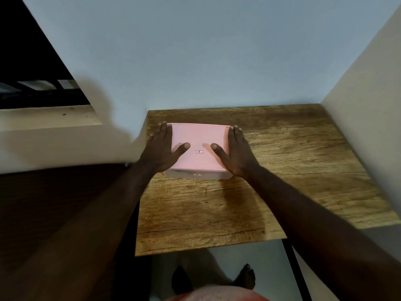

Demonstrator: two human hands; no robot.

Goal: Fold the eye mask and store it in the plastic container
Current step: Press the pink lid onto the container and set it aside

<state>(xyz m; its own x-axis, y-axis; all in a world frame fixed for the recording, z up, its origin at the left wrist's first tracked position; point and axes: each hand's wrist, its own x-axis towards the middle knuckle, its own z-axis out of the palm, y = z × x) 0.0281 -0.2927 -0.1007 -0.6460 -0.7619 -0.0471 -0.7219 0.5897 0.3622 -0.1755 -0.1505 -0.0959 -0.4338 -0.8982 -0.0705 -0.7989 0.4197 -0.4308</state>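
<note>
**Plastic container (213,175) pressed between two flat hands**

It sits on the wooden desk (293,170), pink lid (199,135) on. The left hand (160,148) and right hand (238,153) flank it, fingers straight, thumbs on the lid. Between the thumbs is a red-bordered sticker (199,151) with unreadable blue writing. A wall (217,61) stands beyond the fingertips.

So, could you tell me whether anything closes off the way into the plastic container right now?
Yes: the pink lid sits on the container, covering its opening. The left hand and right hand rest on the lid's sides.
</note>
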